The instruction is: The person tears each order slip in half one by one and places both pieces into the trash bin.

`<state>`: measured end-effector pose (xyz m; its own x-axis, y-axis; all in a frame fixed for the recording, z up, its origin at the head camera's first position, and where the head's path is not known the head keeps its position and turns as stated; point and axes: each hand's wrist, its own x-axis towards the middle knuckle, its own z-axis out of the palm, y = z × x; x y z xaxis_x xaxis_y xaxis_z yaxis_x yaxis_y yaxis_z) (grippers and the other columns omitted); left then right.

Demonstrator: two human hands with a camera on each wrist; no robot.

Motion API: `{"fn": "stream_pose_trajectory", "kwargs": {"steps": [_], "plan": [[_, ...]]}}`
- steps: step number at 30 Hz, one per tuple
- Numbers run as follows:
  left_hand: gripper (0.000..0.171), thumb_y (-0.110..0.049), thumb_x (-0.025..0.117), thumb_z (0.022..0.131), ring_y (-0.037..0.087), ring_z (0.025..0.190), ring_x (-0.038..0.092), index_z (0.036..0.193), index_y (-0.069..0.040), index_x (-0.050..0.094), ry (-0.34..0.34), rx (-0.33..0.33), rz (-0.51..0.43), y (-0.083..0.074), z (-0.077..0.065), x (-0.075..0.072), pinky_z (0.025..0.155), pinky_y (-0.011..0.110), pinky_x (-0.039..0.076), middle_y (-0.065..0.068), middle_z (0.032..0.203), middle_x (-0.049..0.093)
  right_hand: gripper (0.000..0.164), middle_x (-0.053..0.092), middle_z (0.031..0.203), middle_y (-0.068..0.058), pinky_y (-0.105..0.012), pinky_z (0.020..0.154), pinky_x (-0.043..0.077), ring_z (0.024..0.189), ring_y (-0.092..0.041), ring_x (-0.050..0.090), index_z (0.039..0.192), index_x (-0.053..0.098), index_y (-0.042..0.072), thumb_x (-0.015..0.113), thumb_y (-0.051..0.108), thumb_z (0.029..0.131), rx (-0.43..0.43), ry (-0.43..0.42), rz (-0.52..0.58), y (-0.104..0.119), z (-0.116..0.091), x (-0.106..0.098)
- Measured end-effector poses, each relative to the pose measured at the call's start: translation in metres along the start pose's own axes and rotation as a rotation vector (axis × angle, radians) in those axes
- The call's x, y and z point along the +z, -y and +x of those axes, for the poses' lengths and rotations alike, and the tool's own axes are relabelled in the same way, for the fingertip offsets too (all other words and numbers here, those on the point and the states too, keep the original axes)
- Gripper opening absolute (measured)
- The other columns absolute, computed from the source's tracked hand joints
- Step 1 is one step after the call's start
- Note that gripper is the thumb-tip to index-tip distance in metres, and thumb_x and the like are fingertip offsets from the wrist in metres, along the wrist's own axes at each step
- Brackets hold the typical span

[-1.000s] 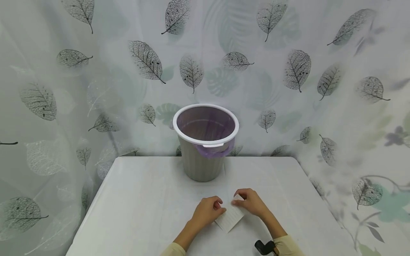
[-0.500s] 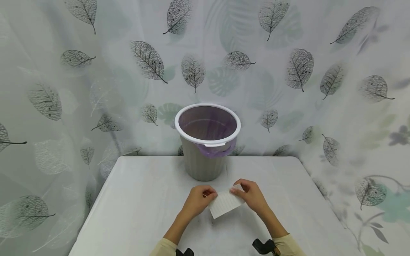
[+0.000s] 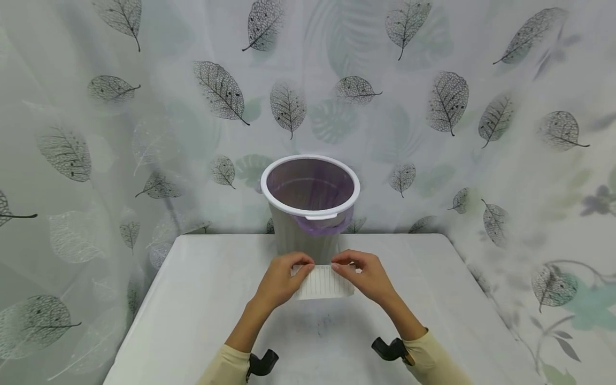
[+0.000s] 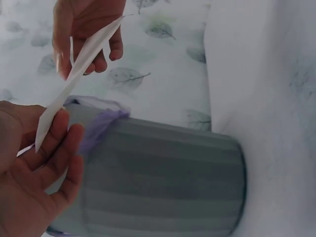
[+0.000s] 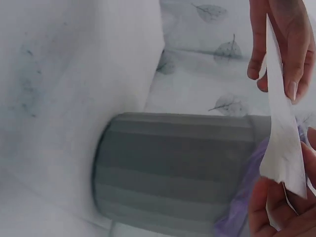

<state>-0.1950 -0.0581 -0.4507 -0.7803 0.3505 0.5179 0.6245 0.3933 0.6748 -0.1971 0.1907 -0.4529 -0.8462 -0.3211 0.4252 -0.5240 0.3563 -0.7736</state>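
Between the two hands hangs a small sheet of lined paper (image 3: 323,283), light and flat. My left hand (image 3: 284,278) pinches its upper left part between thumb and fingers; my right hand (image 3: 363,275) pinches the upper right part. Seen nearly edge-on in the left wrist view, the paper (image 4: 81,69) runs from one hand to the other. In the right wrist view one lower corner of the paper (image 5: 284,143) curls a little. Just beyond the hands stands a grey trash bin (image 3: 308,243) with a white rim, lined with a purple bag (image 3: 322,227); the hands and paper overlap its base.
The bin stands at the far side of a white table (image 3: 202,299). Behind and beside the table hangs a leaf-patterned curtain (image 3: 337,128). Faint dark marks show on the tabletop in front of the hands. A black wrist mount (image 3: 262,363) juts from the left sleeve.
Both hands have lifted the paper forward toward the bin. It has turned from slanted to level, and the hands now hold it side by side along its upper edge.
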Motion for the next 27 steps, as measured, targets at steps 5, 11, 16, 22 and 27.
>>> {"fn": "stream_pose_trajectory", "kwargs": {"steps": [5,11,16,22,27], "plan": [[0.003,-0.007,0.075,0.097,0.014,0.089,0.07,0.1,-0.008,0.077,-0.006,0.077,0.034,-0.006,0.005,-0.011,0.078,0.038,0.058,0.001,0.096,0.075,0.009,0.077,0.098,-0.001,-0.038,0.079,0.06,0.09,-0.016,0.072,0.103,0.081,0.011,0.078,0.009,0.095,-0.135,0.022,-0.022,0.013,0.014,0.006],[0.005,-0.005,0.076,0.095,0.016,0.09,0.07,0.1,-0.006,0.076,-0.01,0.131,0.061,-0.009,0.01,-0.018,0.08,0.038,0.058,0.002,0.097,0.074,0.009,0.075,0.093,0.005,-0.031,0.071,0.059,0.084,-0.013,0.071,0.096,0.081,0.011,0.079,0.003,0.093,-0.228,0.003,-0.076,0.023,0.024,0.01],[0.009,-0.01,0.079,0.093,0.017,0.093,0.071,0.102,-0.007,0.077,0.036,0.157,0.123,-0.013,0.013,-0.02,0.083,0.037,0.058,0.001,0.099,0.075,0.003,0.075,0.091,0.003,-0.029,0.07,0.059,0.083,-0.013,0.07,0.095,0.08,0.006,0.078,0.004,0.094,-0.296,-0.007,-0.11,0.029,0.028,0.011],[0.003,-0.01,0.077,0.096,0.013,0.08,0.068,0.096,-0.008,0.079,0.075,0.159,0.168,-0.019,0.016,-0.021,0.071,0.033,0.056,-0.001,0.092,0.075,0.004,0.074,0.09,0.002,-0.029,0.066,0.057,0.08,-0.012,0.069,0.095,0.079,0.006,0.077,0.003,0.093,-0.331,-0.01,-0.133,0.032,0.028,0.012],[0.004,-0.01,0.076,0.096,0.012,0.078,0.068,0.095,-0.008,0.079,0.074,0.156,0.168,-0.021,0.016,-0.022,0.07,0.032,0.056,-0.001,0.091,0.075,0.009,0.073,0.089,0.004,-0.029,0.065,0.055,0.079,-0.01,0.067,0.094,0.078,0.008,0.077,-0.001,0.092,-0.335,-0.023,-0.162,0.032,0.027,0.013]]}}
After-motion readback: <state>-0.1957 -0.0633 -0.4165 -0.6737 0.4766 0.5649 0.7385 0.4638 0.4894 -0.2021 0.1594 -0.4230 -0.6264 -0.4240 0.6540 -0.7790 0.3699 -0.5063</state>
